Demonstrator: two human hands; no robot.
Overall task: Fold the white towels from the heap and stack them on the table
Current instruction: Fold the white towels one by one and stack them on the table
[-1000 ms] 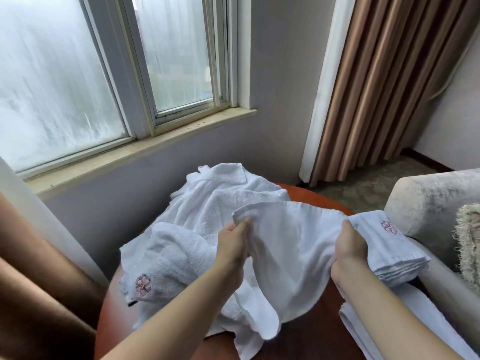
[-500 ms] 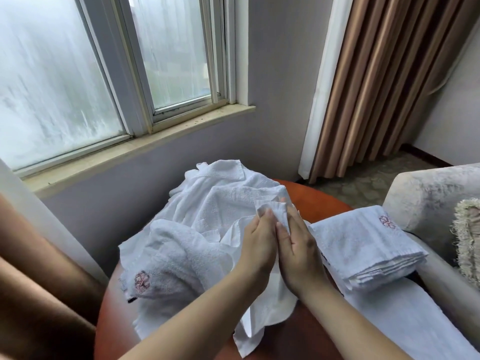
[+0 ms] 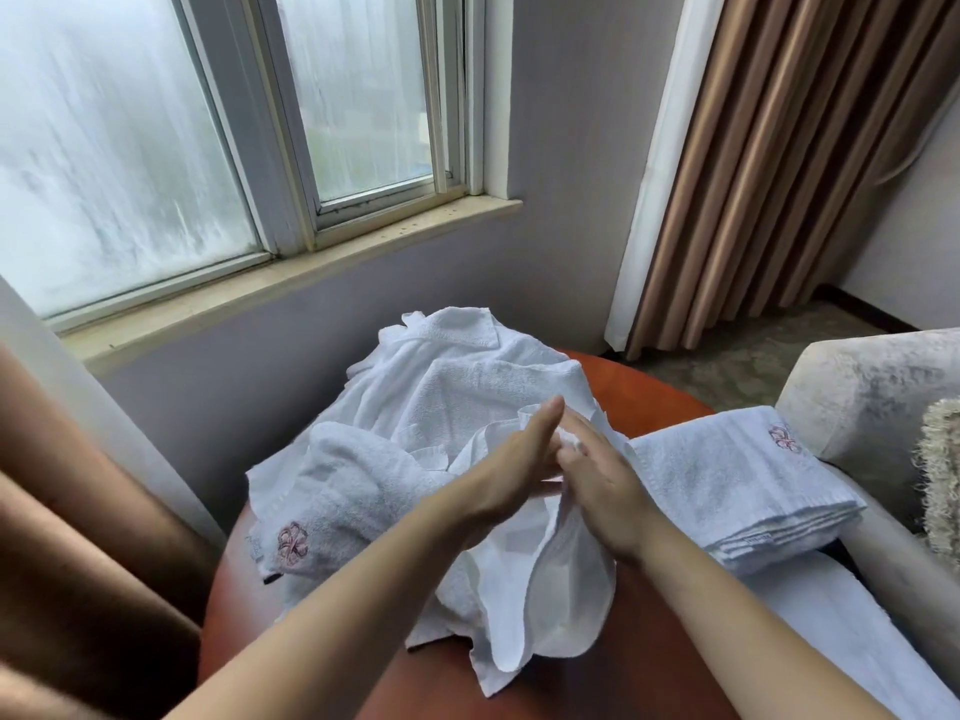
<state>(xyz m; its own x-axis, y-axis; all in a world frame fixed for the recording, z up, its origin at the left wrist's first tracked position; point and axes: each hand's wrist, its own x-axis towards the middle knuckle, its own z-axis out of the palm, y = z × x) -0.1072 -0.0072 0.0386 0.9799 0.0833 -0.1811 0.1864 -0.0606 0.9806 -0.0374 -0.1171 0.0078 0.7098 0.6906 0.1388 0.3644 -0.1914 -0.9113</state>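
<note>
A heap of crumpled white towels covers the far and left part of the round red-brown table. In front of it my left hand and my right hand meet palm to palm and pinch the top corners of one white towel between them. That towel hangs doubled over, its lower edge resting on the tabletop. My left fingers point straight up and right; my right fingers curl over the cloth. A neat stack of folded white towels with a pink embroidered emblem lies at the table's right.
A pale armchair with a fringed cushion stands right of the stack. A flat white cloth lies below the stack. Brown curtains hang at the left and back right, under a window sill.
My hands, spread apart with the towel stretched between them a second ago, have come together. The towel now hangs folded in half.
</note>
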